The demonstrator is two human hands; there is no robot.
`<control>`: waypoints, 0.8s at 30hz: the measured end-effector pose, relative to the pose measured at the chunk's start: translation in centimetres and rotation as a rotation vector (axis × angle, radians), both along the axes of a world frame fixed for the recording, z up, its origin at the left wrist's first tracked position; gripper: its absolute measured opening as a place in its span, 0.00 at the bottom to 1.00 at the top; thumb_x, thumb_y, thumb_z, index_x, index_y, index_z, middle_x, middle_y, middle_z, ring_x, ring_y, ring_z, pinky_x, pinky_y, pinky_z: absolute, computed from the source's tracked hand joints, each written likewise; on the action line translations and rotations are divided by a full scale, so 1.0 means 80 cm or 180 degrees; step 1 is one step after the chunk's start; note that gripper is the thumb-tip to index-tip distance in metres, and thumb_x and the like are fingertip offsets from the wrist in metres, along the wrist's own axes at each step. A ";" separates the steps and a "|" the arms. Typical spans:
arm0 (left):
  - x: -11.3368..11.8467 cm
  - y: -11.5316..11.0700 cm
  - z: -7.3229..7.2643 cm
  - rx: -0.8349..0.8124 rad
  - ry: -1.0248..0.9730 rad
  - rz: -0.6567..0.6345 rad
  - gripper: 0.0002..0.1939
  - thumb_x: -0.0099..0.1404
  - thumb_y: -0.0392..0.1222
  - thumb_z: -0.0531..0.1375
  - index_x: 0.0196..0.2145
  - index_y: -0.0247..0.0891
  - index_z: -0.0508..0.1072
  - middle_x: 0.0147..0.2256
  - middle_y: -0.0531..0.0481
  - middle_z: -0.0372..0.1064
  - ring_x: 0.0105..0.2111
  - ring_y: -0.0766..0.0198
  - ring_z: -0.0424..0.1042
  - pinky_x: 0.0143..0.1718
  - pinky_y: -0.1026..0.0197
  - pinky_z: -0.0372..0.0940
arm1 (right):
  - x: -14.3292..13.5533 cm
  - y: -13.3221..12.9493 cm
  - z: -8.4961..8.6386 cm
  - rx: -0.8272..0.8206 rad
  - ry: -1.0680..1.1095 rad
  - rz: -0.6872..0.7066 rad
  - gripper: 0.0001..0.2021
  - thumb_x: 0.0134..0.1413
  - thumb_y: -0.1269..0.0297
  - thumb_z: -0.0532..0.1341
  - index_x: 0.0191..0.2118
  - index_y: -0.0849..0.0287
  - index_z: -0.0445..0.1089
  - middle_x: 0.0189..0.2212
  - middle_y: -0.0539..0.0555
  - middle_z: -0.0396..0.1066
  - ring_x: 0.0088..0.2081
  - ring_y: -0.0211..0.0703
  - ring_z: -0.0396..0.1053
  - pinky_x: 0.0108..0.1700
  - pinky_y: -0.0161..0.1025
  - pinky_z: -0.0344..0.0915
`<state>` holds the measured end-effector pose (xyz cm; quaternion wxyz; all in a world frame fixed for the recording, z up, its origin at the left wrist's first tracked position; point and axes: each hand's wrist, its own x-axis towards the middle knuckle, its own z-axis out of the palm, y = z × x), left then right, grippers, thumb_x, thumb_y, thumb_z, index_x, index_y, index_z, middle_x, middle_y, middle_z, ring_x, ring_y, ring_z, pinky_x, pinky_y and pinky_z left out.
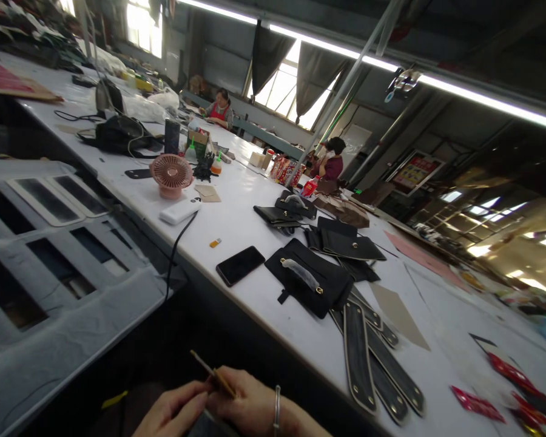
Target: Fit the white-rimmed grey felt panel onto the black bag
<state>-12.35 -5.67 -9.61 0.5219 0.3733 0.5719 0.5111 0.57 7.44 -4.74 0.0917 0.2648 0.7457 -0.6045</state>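
Two hands meet at the bottom centre of the frame, below the edge of a long white worktable [255, 206] that runs from upper left to lower right. Its top looks smooth and matte. Right of centre lies a black leather flap piece [332, 285], soft and flat, with a pale wrapped handle fixed by two brass studs. Below it fan out long black leather straps [358, 358] with pale stitched edges and small rivets. A dark, glossy smartphone [240, 265] lies left of the flap.

The right hand [250, 403], a metal bangle at its wrist, is pinched around a thin yellowish stick-like tool [213, 374] slanting up to the left; the left hand [173, 409] closes its fingertips near the tool's lower end. This looks like readying the tool, with the leather pieces well apart from both hands; working on them would call for reaching up over the table edge.
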 end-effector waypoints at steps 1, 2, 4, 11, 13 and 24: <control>0.001 -0.001 0.004 -0.0025 0.0045 0.0008 0.23 0.62 0.61 0.54 0.42 0.43 0.78 0.36 0.51 0.76 0.40 0.54 0.72 0.42 0.63 0.66 | 0.000 0.000 0.000 0.0002 0.0014 0.0029 0.14 0.52 0.58 0.60 0.41 0.59 0.72 0.30 0.48 0.67 0.31 0.37 0.61 0.34 0.34 0.59; 0.001 -0.002 0.010 -0.0046 0.0086 0.0005 0.22 0.63 0.60 0.54 0.42 0.42 0.78 0.36 0.51 0.76 0.40 0.55 0.72 0.41 0.63 0.65 | 0.001 0.001 0.000 0.0002 0.0029 0.0048 0.14 0.52 0.57 0.59 0.41 0.60 0.71 0.30 0.48 0.67 0.32 0.38 0.61 0.35 0.35 0.59; 0.002 -0.003 0.022 -0.0078 0.0120 0.0038 0.21 0.64 0.56 0.55 0.42 0.40 0.77 0.36 0.50 0.75 0.39 0.56 0.71 0.41 0.63 0.64 | 0.003 0.001 -0.001 0.0006 0.0054 0.0045 0.15 0.53 0.56 0.59 0.42 0.60 0.71 0.31 0.49 0.67 0.33 0.39 0.62 0.37 0.35 0.60; 0.008 -0.007 0.041 -0.0301 -0.0838 0.0193 0.23 0.60 0.57 0.60 0.45 0.37 0.75 0.42 0.47 0.74 0.45 0.54 0.69 0.46 0.60 0.61 | 0.010 0.003 0.014 0.0688 -0.0187 -0.0467 0.19 0.43 0.54 0.67 0.40 0.59 0.70 0.31 0.50 0.69 0.34 0.43 0.64 0.37 0.39 0.60; 0.011 -0.016 0.034 -0.0528 -0.1128 0.0342 0.25 0.61 0.60 0.57 0.48 0.40 0.73 0.48 0.46 0.71 0.49 0.53 0.67 0.47 0.58 0.60 | 0.022 0.005 0.033 0.0931 -0.0211 -0.0736 0.26 0.38 0.53 0.70 0.45 0.58 0.68 0.35 0.51 0.71 0.37 0.46 0.66 0.40 0.41 0.61; 0.059 -0.044 -0.055 -0.1946 -0.2843 0.0482 0.28 0.62 0.64 0.52 0.42 0.32 0.68 0.36 0.41 0.70 0.33 0.55 0.72 0.38 0.54 0.65 | 0.121 -0.105 0.105 -0.0576 0.0850 -0.3075 0.21 0.40 0.55 0.72 0.36 0.59 0.66 0.31 0.54 0.74 0.29 0.45 0.71 0.31 0.40 0.67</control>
